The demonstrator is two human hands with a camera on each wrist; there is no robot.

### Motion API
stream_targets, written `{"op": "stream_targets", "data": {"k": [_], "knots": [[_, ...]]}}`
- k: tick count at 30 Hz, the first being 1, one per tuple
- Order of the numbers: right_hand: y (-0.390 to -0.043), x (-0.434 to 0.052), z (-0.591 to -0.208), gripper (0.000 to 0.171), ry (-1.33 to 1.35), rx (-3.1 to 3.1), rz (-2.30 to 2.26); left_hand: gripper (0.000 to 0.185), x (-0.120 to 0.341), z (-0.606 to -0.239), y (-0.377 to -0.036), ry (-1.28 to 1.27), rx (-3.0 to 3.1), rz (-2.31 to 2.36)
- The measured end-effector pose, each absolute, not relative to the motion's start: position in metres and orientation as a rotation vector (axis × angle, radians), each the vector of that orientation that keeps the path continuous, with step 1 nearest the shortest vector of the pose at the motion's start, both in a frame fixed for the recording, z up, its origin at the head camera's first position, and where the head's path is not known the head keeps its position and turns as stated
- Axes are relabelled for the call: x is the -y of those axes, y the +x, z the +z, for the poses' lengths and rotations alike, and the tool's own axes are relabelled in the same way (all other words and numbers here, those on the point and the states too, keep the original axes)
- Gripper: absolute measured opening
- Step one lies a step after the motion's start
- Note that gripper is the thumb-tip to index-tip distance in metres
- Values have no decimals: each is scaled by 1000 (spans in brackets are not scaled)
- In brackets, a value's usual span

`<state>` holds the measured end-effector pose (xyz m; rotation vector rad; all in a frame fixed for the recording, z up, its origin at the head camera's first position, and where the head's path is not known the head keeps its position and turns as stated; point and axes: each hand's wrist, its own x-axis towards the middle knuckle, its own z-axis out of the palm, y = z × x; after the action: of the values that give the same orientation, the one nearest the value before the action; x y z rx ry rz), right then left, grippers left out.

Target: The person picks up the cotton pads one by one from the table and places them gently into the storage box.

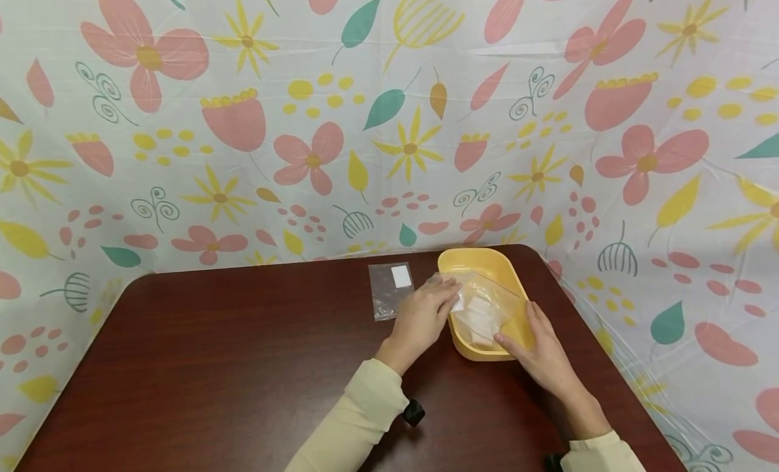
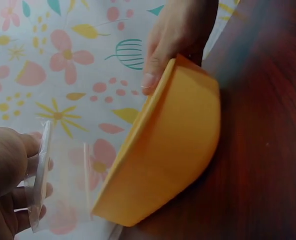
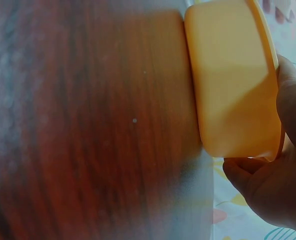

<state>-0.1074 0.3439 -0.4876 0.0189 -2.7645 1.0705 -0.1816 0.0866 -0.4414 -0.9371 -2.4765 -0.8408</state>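
My left hand [image 1: 427, 311] holds a clear plastic zip bag [image 2: 70, 172] over the near-left part of a yellow plastic bin [image 1: 520, 279]. In the left wrist view, a flat white piece [image 2: 43, 167] shows in the bag between the thumb and fingers. Under the bag in the head view, whitish packets [image 1: 477, 316] show through the film. My right hand [image 1: 544, 354] grips the bin's right rim, the thumb on the near inner side and fingers outside, as the right wrist view also shows.
Another clear bag [image 1: 386, 299] with a white label lies flat on the dark wood table [image 1: 243, 364], left of the bin. A flower-printed cloth [image 1: 341, 120] hangs behind the table and along its right side. The bin stands close to the table's right edge.
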Motion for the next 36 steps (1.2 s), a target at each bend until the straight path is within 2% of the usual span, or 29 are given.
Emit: {"op": "stream_targets", "data": {"k": [15, 36], "knots": [[-107, -344, -488, 102, 37, 2770, 1059, 31, -113, -458, -186, -1009, 2570, -773], [-108, -343, -489, 102, 46, 2744, 1080, 29, -151, -467, -187, -1113, 2681, -326]]}}
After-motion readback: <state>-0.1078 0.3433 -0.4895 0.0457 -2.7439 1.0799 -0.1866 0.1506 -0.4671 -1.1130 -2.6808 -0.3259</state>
